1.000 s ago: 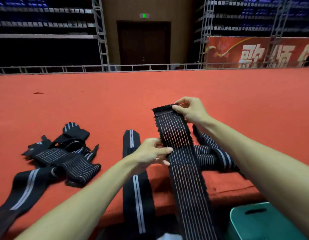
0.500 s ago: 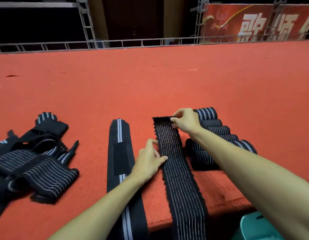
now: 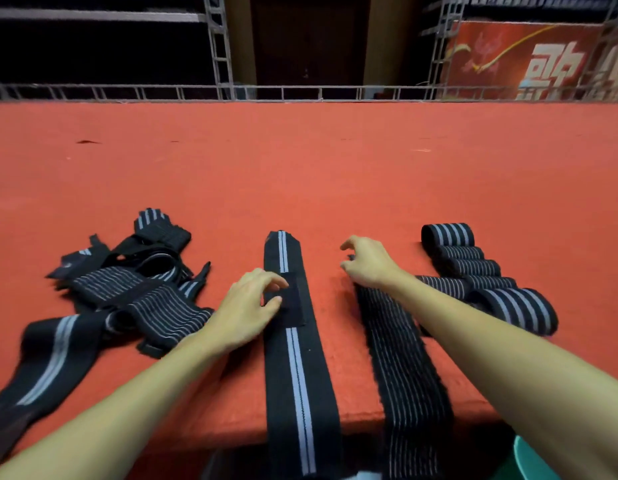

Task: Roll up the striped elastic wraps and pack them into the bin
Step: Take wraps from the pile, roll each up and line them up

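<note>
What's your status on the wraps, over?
Left hand, right hand open, empty. Thin-striped wrap flat, unrolled, hanging over edge. Bin below right. Nothing in the way.

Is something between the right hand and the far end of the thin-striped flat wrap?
Nothing visible. The right hand hovers at that end of the thin-striped wrap; the rolled wraps lie off to its right.

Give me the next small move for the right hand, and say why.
Probably pinch the far end of the thin-striped wrap with the right hand and fold it over to start a roll. The wrap lies flat, unrolled, its near end hanging off the red table; the hand hovers at that far end holding nothing, beside the rolled wraps.
</note>
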Motion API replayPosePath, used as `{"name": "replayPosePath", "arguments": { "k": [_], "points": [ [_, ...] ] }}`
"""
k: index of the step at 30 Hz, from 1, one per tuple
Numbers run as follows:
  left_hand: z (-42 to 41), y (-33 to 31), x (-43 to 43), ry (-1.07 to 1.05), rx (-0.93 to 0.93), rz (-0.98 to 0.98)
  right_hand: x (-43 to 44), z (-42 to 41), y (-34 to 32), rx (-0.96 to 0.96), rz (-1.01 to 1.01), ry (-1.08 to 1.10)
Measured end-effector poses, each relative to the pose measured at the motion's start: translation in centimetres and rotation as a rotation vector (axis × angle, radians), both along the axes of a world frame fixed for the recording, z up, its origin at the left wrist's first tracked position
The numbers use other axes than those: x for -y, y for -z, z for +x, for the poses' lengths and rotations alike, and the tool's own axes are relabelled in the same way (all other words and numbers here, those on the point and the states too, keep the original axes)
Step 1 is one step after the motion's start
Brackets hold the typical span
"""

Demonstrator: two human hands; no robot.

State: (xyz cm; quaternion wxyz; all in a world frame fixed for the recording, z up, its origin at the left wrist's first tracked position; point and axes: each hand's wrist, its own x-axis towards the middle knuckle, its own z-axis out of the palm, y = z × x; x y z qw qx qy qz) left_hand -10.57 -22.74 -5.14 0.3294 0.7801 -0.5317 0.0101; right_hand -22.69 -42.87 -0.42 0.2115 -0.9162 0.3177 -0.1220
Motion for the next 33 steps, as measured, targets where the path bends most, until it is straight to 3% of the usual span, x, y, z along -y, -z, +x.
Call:
{"name": "replayPosePath", "arguments": {
  "k": [7,10,13,18,23,28,33],
  "points": [
    [3.3,-0.2,-10.1,-0.260,0.232,-0.148,-9.3,5.2,0.1,-0.019,0.045,-0.312],
    [5.1,0.6,-12.7,-0.431,0.213,-0.236,-12.7,7.9,0.2,0.002,0.083,-0.389],
    [6.4,2.4,-14.1,-0.480,0.099,-0.219,-15.2,10.2,1.0,-0.108,0.091,-0.397],
    [6.5,3.9,-14.3,-0.448,0.180,-0.085,-17.2,11.8,1.8,-0.246,0.221,-0.301],
    [6.1,3.5,-14.6,-0.415,0.191,-0.078,-17.0,10.7,0.8,0.112,0.496,-0.330],
    [4.9,2.9,-14.1,-0.317,0.203,-0.064,-14.6,8.2,-0.8,0.317,0.370,-0.283],
    [3.0,1.4,-11.7,-0.266,0.261,-0.064,-11.6,4.7,-2.4,0.287,0.183,-0.183]
  ]
}}
